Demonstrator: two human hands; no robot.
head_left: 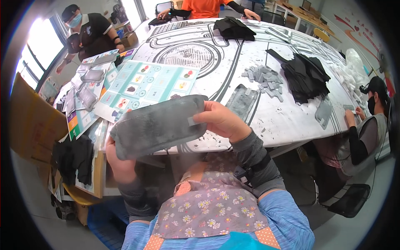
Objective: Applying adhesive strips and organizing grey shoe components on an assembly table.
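Observation:
Both my hands hold up a grey, fuzzy rectangular fabric pad (158, 127) with rounded corners, tilted above the table's near edge. My left hand (121, 164) grips its left end, with the fingers partly hidden behind it. My right hand (225, 121) pinches the right end, thumb on top. A small light-grey tab (191, 121) lies on the pad by that thumb. Beyond my right hand, a similar grey pad (240, 102) with a pale tab rests on the table. A heap of small grey tabs (266, 79) sits farther right.
Black fabric pieces are piled at the right (306, 79) and far side (234, 29). Printed sheets (152, 83) and several grey pads (88, 96) cover the left. Other people are at the left (93, 37), far side (204, 8) and right (375, 125). A cardboard box (35, 118) stands left.

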